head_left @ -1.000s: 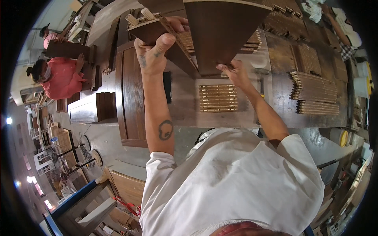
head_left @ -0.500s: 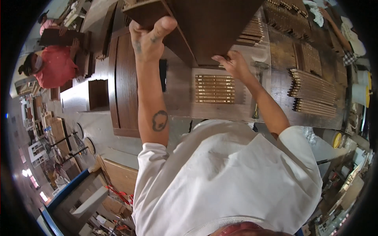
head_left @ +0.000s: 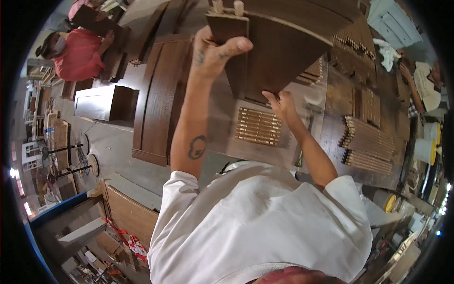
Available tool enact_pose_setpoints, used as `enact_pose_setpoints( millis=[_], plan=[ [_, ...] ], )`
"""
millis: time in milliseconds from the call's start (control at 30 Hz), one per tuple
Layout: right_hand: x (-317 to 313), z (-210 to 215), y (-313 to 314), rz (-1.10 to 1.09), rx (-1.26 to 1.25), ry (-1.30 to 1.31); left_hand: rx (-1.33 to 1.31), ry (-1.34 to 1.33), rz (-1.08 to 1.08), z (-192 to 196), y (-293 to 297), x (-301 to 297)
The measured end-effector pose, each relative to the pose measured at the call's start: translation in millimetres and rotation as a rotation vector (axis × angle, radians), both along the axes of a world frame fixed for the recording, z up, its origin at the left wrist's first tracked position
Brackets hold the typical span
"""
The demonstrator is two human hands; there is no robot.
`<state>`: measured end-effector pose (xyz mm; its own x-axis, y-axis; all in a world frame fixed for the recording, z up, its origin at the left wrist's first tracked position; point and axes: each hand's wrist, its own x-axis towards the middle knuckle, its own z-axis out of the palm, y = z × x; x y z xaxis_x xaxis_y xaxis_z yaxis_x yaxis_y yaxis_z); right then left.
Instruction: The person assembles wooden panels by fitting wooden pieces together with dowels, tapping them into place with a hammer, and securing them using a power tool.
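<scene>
a: what sits nearest?
b: a white short-sleeved cloth t-shirt (head_left: 265, 222), on the near side of a bundle of slim dark brown wooden strips with pale gold edges (head_left: 258, 126). i'll place everything by that bundle.
a: and the hands?
b: the right hand (head_left: 283, 105) is just above and to the right of the bundle, closed on the lower end of a wide dark brown flat wooden panel (head_left: 283, 57). its thumb lies on the face; some fingers are hidden.
a: the left hand (head_left: 213, 54)?
b: up and left of the bundle, gripping a narrow dark brown flat wooden panel (head_left: 229, 28), thumb across the front, fingers out of sight behind. two pale round wooden pegs (head_left: 239, 8) stick out of its top end.
a: so where are the panels?
b: both are held up beyond the bundle, side by side; i can't tell whether they are joined.
a: what's around?
b: under the bundle, a flat grey-brown tabletop (head_left: 220, 120). left of it, a long dark brown framed wooden panel (head_left: 161, 104); right of it, a stacked row of dark wooden strips with pale ends (head_left: 371, 137).
a: farthest?
b: far left of the bundle, a person in a coral-red top (head_left: 80, 54).
</scene>
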<state>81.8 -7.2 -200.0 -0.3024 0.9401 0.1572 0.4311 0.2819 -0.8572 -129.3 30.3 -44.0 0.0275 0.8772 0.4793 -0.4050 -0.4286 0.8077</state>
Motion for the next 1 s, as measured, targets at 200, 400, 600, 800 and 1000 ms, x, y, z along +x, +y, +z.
enact_pose_setpoints(
  millis=[200,400,600,800,1000],
  plan=[
    [3,-7,1,-0.054,0.101,0.108,-0.088,0.215,-0.021,12,0,5],
    [1,87,7,0.021,-0.044,-0.085,-0.117,0.149,0.094,13,-6,6],
    [-25,218,43,0.088,0.314,0.576,-0.131,0.074,-0.03,22,-13,4],
    [-33,221,49,-0.012,0.267,0.568,-0.04,0.181,0.151,19,-13,17],
    [-39,221,45,0.013,0.292,0.533,-0.134,0.153,0.058,26,-26,7]
  ],
)
